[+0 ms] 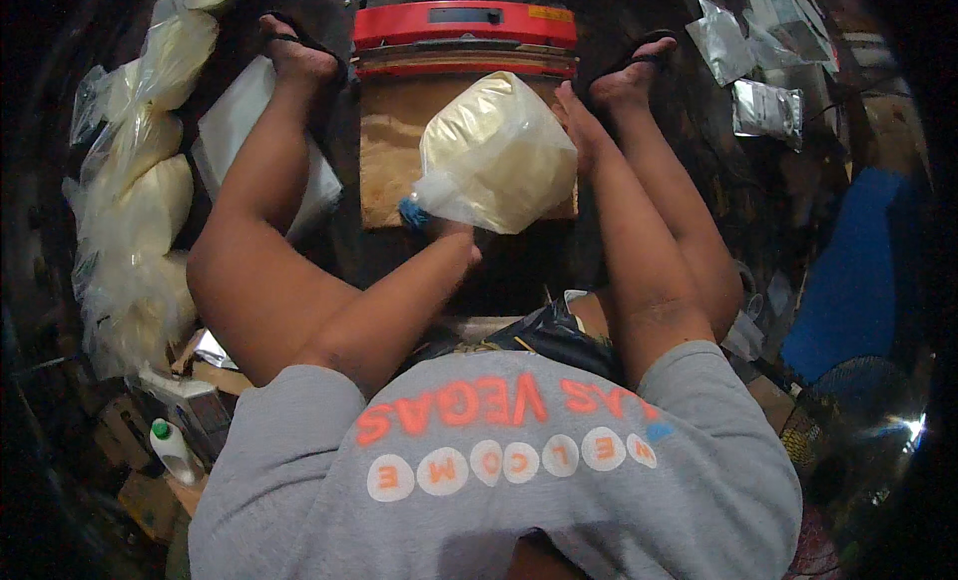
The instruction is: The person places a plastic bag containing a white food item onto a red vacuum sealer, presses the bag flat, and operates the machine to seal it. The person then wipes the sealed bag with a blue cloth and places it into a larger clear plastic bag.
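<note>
A clear plastic bag full of pale yellow contents (498, 153) lies tilted over a brown board (389, 146) between my legs. My left hand (455, 232) is at the bag's near lower edge, mostly hidden under it, close to the blue tie (412, 213) at its gathered neck; its fingers cannot be made out. Against the bag's right side rests my right hand (576, 124), its fingers pointing away from me. Just beyond the board stands a red impulse heat sealer (464, 25), with its sealing bar facing the bag.
Several similar filled bags (153, 198) are piled along the left. A white sheet or flat bag (239, 124) lies beneath one leg. Silver foil pouches (767, 110) sit at the upper right, above a blue object (846, 273). A white bottle with a green cap (174, 451) stands lower left.
</note>
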Demonstrator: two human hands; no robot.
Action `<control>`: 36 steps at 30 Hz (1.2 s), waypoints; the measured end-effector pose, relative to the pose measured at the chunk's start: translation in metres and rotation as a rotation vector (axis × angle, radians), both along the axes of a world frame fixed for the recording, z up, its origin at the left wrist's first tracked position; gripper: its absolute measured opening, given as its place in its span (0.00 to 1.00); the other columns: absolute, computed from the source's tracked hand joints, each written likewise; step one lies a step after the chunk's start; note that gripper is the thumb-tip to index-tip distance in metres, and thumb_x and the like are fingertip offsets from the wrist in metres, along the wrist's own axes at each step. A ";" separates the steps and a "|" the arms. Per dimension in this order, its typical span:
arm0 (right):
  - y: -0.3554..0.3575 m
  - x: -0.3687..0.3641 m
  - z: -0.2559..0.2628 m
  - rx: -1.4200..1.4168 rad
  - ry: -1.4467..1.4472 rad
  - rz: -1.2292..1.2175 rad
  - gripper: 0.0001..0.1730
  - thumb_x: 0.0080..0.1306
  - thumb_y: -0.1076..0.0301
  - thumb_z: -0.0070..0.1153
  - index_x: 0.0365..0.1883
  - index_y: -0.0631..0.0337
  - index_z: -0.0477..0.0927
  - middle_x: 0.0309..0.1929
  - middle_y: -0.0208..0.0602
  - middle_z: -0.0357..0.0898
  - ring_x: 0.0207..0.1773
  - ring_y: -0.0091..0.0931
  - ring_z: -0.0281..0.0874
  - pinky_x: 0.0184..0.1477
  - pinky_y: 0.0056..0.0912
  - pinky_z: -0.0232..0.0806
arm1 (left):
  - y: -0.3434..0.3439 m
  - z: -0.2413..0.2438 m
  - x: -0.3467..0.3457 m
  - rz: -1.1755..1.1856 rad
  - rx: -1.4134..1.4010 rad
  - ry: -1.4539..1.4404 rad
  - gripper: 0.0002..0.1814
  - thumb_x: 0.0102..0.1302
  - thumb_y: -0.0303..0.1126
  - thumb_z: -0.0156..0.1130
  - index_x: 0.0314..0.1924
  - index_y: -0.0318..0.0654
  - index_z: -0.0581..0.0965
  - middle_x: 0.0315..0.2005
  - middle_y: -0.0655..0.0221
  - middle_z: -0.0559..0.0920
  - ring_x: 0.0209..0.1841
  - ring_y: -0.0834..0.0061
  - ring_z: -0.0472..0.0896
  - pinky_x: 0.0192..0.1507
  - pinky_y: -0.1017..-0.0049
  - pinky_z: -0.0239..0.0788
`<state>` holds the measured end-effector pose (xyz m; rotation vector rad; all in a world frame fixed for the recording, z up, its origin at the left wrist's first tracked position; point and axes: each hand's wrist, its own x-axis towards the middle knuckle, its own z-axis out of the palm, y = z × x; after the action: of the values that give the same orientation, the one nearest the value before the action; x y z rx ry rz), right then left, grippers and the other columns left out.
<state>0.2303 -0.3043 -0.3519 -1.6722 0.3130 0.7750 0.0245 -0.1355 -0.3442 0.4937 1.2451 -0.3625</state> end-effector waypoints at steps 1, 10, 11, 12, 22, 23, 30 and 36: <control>-0.002 0.000 0.001 -0.055 -0.041 -0.023 0.44 0.74 0.36 0.55 0.73 0.65 0.71 0.70 0.45 0.75 0.74 0.36 0.70 0.74 0.39 0.60 | -0.003 0.002 -0.003 -0.064 0.012 0.005 0.31 0.72 0.52 0.65 0.70 0.54 0.72 0.56 0.67 0.82 0.49 0.68 0.83 0.39 0.64 0.81; -0.022 -0.023 0.098 -0.412 -0.237 0.017 0.46 0.72 0.36 0.59 0.73 0.68 0.71 0.70 0.46 0.76 0.74 0.37 0.70 0.75 0.38 0.59 | -0.014 0.089 -0.013 -0.777 0.728 -0.925 0.35 0.74 0.50 0.66 0.71 0.37 0.70 0.59 0.59 0.81 0.60 0.64 0.80 0.68 0.67 0.67; -0.021 -0.038 0.111 -0.318 -0.251 0.038 0.47 0.72 0.36 0.59 0.74 0.67 0.71 0.70 0.45 0.76 0.74 0.36 0.70 0.75 0.38 0.59 | -0.019 0.103 -0.011 -0.696 0.666 -0.935 0.35 0.73 0.51 0.66 0.70 0.36 0.70 0.60 0.57 0.80 0.62 0.62 0.79 0.69 0.65 0.66; -0.022 -0.053 0.122 -0.224 -0.258 0.057 0.47 0.72 0.35 0.59 0.74 0.67 0.70 0.69 0.43 0.76 0.74 0.36 0.70 0.75 0.37 0.59 | -0.025 0.111 -0.010 -0.615 0.598 -0.943 0.35 0.73 0.51 0.66 0.70 0.35 0.71 0.62 0.55 0.80 0.64 0.59 0.78 0.70 0.64 0.65; 0.006 -0.205 0.162 0.238 -0.319 -0.233 0.30 0.73 0.49 0.67 0.62 0.63 0.78 0.52 0.34 0.83 0.53 0.26 0.81 0.58 0.30 0.72 | -0.038 0.175 -0.042 -0.315 -0.428 -0.777 0.44 0.79 0.71 0.34 0.81 0.48 0.58 0.75 0.62 0.67 0.76 0.63 0.65 0.76 0.59 0.58; -0.002 -0.197 0.162 0.194 -0.382 -0.237 0.27 0.72 0.51 0.68 0.58 0.63 0.81 0.49 0.33 0.84 0.50 0.26 0.82 0.54 0.29 0.73 | -0.035 0.186 -0.046 -0.421 -0.309 -0.847 0.42 0.80 0.67 0.38 0.81 0.48 0.57 0.76 0.62 0.66 0.77 0.65 0.64 0.75 0.59 0.58; -0.069 -0.066 0.222 0.272 -0.477 -0.519 0.24 0.71 0.44 0.66 0.43 0.58 0.85 0.36 0.27 0.83 0.38 0.22 0.81 0.43 0.29 0.74 | 0.041 0.222 -0.066 -1.308 0.445 -1.223 0.22 0.77 0.39 0.63 0.66 0.41 0.79 0.54 0.62 0.87 0.59 0.71 0.83 0.63 0.69 0.71; -0.076 0.057 0.081 0.145 -0.231 -0.180 0.32 0.70 0.44 0.62 0.59 0.62 0.79 0.58 0.42 0.78 0.59 0.35 0.77 0.62 0.38 0.68 | 0.089 0.168 -0.044 -1.232 1.114 -0.829 0.17 0.72 0.37 0.67 0.58 0.41 0.83 0.55 0.59 0.86 0.61 0.59 0.82 0.64 0.63 0.72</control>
<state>0.2872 -0.3806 -0.2708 -1.5543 0.2353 0.4546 -0.0193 -0.0460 -0.1758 2.1348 0.0695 -0.3721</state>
